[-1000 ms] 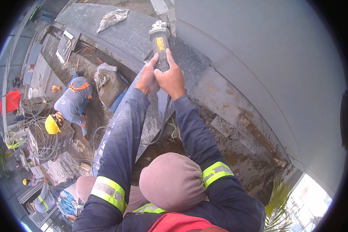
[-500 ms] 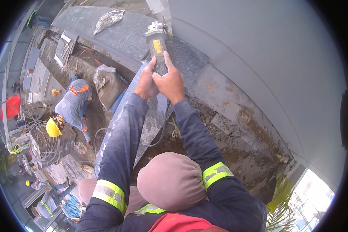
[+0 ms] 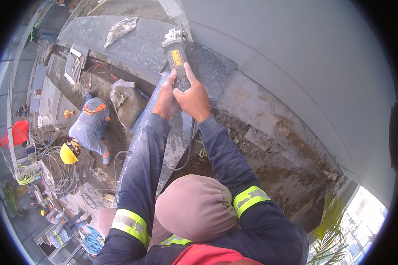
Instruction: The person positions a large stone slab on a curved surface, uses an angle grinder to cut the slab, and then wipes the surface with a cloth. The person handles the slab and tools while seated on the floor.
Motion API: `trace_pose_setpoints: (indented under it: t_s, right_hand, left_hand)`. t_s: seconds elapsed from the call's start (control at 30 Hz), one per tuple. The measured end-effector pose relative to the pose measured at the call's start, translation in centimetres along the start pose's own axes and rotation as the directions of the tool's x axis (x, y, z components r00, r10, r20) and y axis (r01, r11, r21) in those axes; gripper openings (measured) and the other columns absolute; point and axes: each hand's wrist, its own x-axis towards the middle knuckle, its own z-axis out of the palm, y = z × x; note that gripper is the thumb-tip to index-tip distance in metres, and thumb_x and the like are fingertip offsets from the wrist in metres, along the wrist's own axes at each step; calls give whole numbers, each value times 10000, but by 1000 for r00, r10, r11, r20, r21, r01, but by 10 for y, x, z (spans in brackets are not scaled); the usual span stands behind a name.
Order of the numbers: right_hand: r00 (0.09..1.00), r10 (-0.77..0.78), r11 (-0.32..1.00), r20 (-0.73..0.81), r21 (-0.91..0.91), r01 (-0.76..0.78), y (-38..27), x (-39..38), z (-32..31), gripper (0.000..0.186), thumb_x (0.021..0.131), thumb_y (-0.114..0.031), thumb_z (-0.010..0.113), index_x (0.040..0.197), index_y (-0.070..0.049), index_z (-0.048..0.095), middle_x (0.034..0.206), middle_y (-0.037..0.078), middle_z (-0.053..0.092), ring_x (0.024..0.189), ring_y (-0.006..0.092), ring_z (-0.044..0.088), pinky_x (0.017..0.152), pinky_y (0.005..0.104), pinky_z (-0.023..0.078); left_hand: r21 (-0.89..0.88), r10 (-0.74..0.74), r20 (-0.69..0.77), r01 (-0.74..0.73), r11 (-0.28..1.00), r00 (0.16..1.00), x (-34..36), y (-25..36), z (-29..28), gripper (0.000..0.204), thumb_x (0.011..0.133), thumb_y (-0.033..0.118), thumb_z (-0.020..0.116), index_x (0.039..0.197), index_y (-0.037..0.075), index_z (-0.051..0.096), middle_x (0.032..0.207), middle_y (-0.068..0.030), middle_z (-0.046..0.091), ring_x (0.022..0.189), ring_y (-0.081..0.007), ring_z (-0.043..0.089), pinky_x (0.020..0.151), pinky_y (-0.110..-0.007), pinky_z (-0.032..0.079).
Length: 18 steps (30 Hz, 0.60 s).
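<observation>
The work is appearing to be under way rather than finished: the left hand [image 3: 166,99] and the right hand [image 3: 194,98] are sharing the grinder [image 3: 177,59], their grip clamped around its narrow rear body, one digit of each lying forward along the casing. The grinder is pointing away from the person over the slab [image 3: 210,66], with its disc [image 3: 184,35] standing nearly edge-on beside the lower edge of the wall [image 3: 296,66]; whether it is touching anything, or spinning, I cannot tell. No finished cut is showing clearly there, so how much is done or left is remaining hard to judge, though bare rubble [image 3: 234,132] beside the slab is suggesting incomplete stonework. The slab is showing a dark grey, finely speckled face, flat and dulled by dust, while the pale ledge [image 3: 247,95] next to it is looking rougher and smeared with brown earth. The wall is rising smooth and matte, its lines bending in the fisheye view. A crumpled, off-white rag [image 3: 121,31] is lying farther along the stone. From the grinder's rear, a flexible dark cord [image 3: 191,141] is curving down past the navy cloth sleeves [image 3: 139,163], which are carrying bright reflective bands.
</observation>
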Motion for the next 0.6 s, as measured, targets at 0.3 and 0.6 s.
trace_pose_setpoints:
  t_s: [0.3, 0.6]
  right_hand:
    - [999, 39, 999, 20, 2, -39, -4, -1, -3, 896, 770, -201, 702, 1597, -92, 372, 856, 227, 727, 717, 290, 724, 719, 389, 567]
    - [999, 38, 998, 13, 43, -38, -3, 8, -1, 889, 781, -222, 701, 1598, -118, 365, 1133, 295, 714, 1051, 447, 701, 921, 470, 548]
  left_hand:
    - [68, -59, 31, 57, 996, 998, 3, 4, -2, 450, 1080, 379, 498, 1403, 66, 497, 1196, -117, 632, 1046, -217, 661, 906, -391, 560]
    - [182, -27, 12, 24, 983, 1000, 16, 13, -1, 387, 1070, 294, 542, 1321, -1, 534, 1131, -111, 638, 986, -204, 663, 850, -363, 562]
